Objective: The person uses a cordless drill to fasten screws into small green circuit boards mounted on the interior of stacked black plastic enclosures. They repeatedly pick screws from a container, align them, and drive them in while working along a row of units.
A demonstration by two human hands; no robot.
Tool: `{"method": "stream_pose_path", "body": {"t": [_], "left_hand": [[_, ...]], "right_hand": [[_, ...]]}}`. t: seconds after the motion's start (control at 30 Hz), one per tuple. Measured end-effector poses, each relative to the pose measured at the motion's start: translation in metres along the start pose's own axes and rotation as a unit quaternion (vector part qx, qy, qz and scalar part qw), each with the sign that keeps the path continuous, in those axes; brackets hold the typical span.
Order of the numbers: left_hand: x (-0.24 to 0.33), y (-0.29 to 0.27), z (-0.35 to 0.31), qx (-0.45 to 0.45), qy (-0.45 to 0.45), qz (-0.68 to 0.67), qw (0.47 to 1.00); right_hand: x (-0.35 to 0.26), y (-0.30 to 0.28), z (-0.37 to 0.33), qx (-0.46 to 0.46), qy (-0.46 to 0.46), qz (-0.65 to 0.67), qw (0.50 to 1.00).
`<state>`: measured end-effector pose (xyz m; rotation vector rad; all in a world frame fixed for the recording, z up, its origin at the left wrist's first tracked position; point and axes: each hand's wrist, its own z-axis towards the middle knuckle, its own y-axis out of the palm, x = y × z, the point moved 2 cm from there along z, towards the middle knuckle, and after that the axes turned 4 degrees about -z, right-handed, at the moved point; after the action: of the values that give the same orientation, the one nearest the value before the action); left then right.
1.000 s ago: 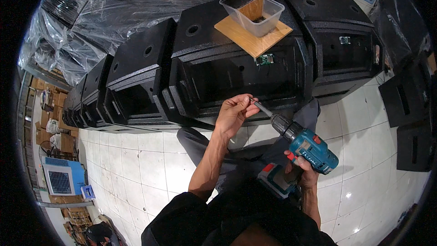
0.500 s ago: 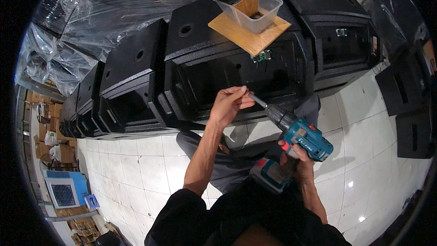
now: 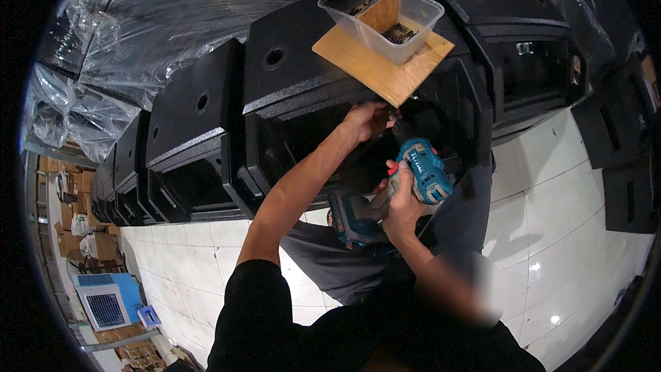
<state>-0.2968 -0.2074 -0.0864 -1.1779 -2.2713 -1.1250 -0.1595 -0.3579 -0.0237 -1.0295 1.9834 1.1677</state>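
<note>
My right hand is wrapped round the grip of a teal and black cordless drill. Its front end points away from me into the dark opening of a black speaker cabinet. Beside the drill's tip, inside that opening, is my left hand, fingers curled together. Whatever they pinch is too dark and small to make out. Just above both hands, a wooden board lies on the cabinet's top and juts over the opening. On it stands a clear plastic tub with a wooden divider and small dark screws.
More black cabinets stand in a row to the left, and another on the right shows a small circuit board. Plastic-wrapped stacks rise behind. A blue and white air cooler stands on the white tiled floor.
Both hands have moved forward, carrying the drill from above my lap into the cabinet opening. The drill's tip and my left fingers are now in the shadow beneath the board's edge.
</note>
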Motion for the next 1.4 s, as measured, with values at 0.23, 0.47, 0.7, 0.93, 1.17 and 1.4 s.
{"method": "stream_pose_path", "body": {"t": [0.23, 0.47, 0.7, 0.93, 1.17, 1.4], "left_hand": [[-0.005, -0.036, 0.038, -0.052, -0.013, 0.013, 0.998], [-0.003, -0.015, 0.030, -0.030, -0.015, 0.020, 0.999], [0.002, -0.007, 0.022, -0.008, 0.011, 0.021, 1.000], [-0.001, -0.011, 0.024, -0.016, 0.013, 0.014, 1.000], [-0.001, -0.010, 0.025, -0.013, 0.019, 0.009, 1.000], [-0.002, -0.013, 0.034, -0.003, 0.017, -0.008, 1.000]], "right_hand": [[0.022, 0.006, 0.020, 0.034, -0.052, -0.056, 0.996], [0.002, 0.011, 0.017, 0.034, -0.029, -0.043, 0.998], [-0.003, 0.017, 0.017, 0.029, -0.003, 0.002, 1.000], [-0.001, 0.016, 0.015, 0.021, -0.017, -0.008, 1.000], [0.007, 0.011, 0.022, 0.007, -0.027, -0.027, 0.999], [-0.002, 0.025, 0.021, 0.032, 0.029, -0.002, 0.999]]}}
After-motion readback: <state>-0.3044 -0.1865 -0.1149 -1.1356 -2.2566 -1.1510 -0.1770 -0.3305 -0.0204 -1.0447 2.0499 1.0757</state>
